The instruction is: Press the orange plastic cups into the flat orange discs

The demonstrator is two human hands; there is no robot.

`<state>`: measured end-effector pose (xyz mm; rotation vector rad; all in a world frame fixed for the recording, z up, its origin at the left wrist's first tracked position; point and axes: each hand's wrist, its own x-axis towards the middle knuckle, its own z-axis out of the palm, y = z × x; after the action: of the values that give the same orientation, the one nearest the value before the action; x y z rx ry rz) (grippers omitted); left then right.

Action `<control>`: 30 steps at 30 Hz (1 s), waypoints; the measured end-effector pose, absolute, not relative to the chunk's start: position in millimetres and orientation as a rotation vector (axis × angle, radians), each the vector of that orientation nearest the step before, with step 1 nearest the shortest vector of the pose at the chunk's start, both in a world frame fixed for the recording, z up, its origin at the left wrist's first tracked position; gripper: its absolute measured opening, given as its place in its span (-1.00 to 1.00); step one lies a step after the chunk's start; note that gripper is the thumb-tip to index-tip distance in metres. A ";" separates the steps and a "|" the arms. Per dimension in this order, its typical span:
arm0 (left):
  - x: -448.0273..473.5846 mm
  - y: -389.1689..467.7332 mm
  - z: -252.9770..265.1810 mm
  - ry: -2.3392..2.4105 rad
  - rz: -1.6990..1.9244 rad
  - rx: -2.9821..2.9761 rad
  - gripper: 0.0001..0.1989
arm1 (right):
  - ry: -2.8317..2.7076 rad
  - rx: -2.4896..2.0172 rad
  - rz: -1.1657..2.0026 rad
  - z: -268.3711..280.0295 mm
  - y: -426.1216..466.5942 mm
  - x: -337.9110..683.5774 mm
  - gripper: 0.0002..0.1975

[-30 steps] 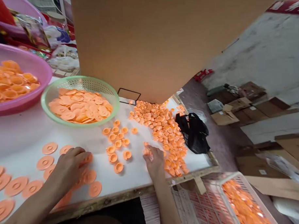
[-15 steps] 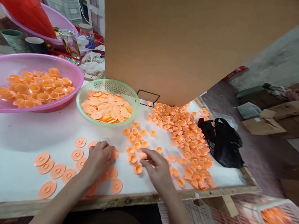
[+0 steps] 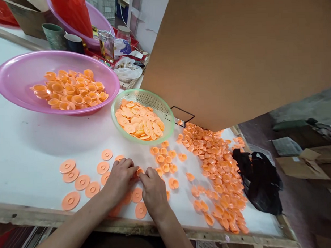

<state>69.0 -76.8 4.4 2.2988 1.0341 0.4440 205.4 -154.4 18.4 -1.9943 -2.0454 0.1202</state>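
My left hand (image 3: 120,179) and my right hand (image 3: 155,191) meet over the near part of the white table. Between their fingertips is a small orange toy cup (image 3: 140,171), pinched from both sides. Whether a disc lies under it is hidden by my fingers. Flat orange saucers (image 3: 82,182), each with a raised ring, lie left of and beneath my left hand. Beyond my right hand stands a loose group of orange cups (image 3: 164,158). A large heap of similar cups (image 3: 218,165) spreads further right.
A pink basin (image 3: 14,78) with orange cups stands at the back left. Beside it, a green colander (image 3: 169,120) holds orange saucers. A big cardboard sheet (image 3: 233,56) rises behind the heap. A black bag (image 3: 261,185) sits at the table's right edge.
My right hand has moved left with a cup and now meets my left hand. The view has swung, so the table's contents appear further right.
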 end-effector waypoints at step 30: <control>100.9 -53.6 22.1 1.164 0.491 1.948 -0.72 | -1.379 -2.203 -0.186 42.2 -187.6 296.8 -0.72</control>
<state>100.9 -53.6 22.1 1.9476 1.1641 0.4907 296.8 -187.6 42.2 -2.2030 -1.3793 -0.1865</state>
